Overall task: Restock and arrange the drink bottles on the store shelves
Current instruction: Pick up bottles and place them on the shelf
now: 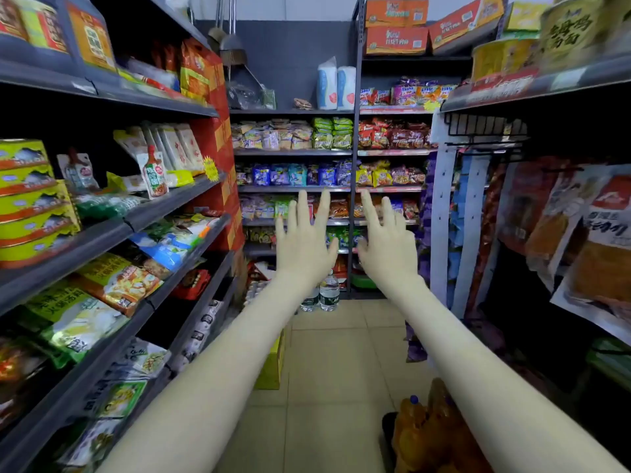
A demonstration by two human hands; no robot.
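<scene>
Both my arms stretch straight ahead down a narrow store aisle. My left hand [305, 237] and my right hand [387, 241] are held up side by side with fingers spread, and neither holds anything. Below and beyond them, two clear water bottles [328, 291] with dark green labels stand on the tiled floor at the foot of the far shelf. A pack of orange drink bottles [431, 435], one with a blue cap, sits low at the bottom right, under my right forearm.
Grey shelves of snack packets line the left side [164, 206], and the far wall [293, 152]. Hanging snack bags fill the right rack [580, 233]. A yellow carton [273, 363] stands on the floor by the left shelf. Beige tiled floor [327, 370] runs down the middle.
</scene>
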